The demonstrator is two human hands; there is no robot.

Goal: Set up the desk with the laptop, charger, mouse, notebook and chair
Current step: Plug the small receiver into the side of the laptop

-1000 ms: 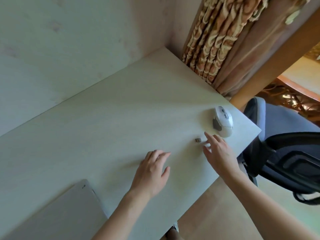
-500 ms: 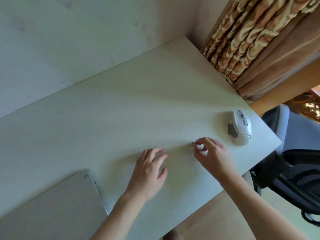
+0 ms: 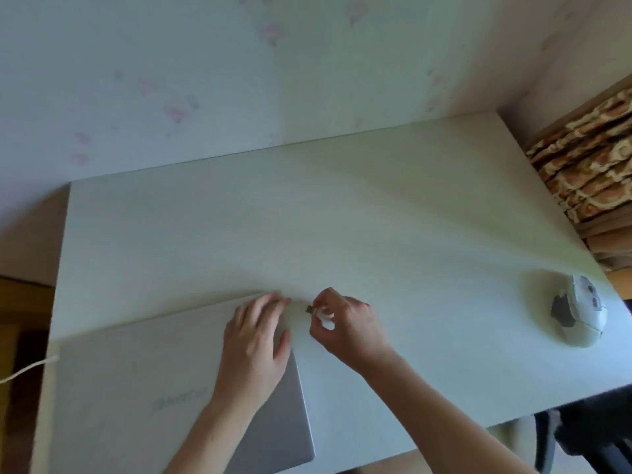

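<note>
A closed silver laptop point(image 3: 143, 381) lies flat at the near left of the white desk point(image 3: 342, 217). My left hand point(image 3: 256, 340) rests palm down on the laptop's far right corner, fingers spread. My right hand point(image 3: 345, 323) pinches a tiny dark USB receiver point(image 3: 310, 309) between thumb and fingertips, just right of the laptop's right edge. A white and grey mouse point(image 3: 578, 313) sits near the desk's right edge. A white charger cable point(image 3: 27, 366) runs off the laptop's left side. Part of a dark chair point(image 3: 588, 436) shows at the bottom right.
A pale patterned wall point(image 3: 239, 80) backs the desk. Brown patterned curtains point(image 3: 588, 165) hang at the right. Wooden floor shows at the left past the desk edge.
The view swung left, bringing the whole laptop in. My right hand picked up the receiver beside the mouse and carried it left to the laptop's edge. My left hand moved onto the laptop lid.
</note>
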